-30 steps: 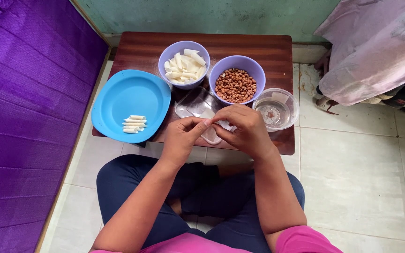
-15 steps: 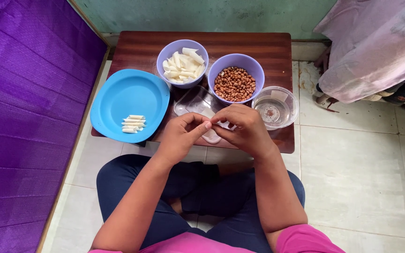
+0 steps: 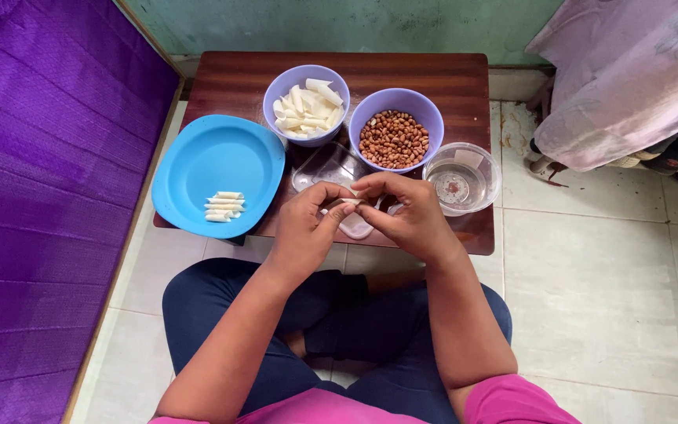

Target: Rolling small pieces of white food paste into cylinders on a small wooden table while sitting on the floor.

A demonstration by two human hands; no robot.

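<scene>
Both hands, left hand [image 3: 304,224] and right hand [image 3: 406,212], pinch 1 small white piece [image 3: 348,202] together. Judging by the fingertip hold, it could slip onto the table [image 3: 237,82].

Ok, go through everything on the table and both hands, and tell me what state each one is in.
Left hand: pinching a small white piece.
Right hand: pinching the same white piece.
Blue plate: holds a few white rolled pieces, mostly bare.
Left purple bowl: filled with white strips.
Right purple bowl: filled with peanuts.
Clear bowl: upright, apparently a little water in it.
Clear plastic lid: lying flat on the table.
</scene>
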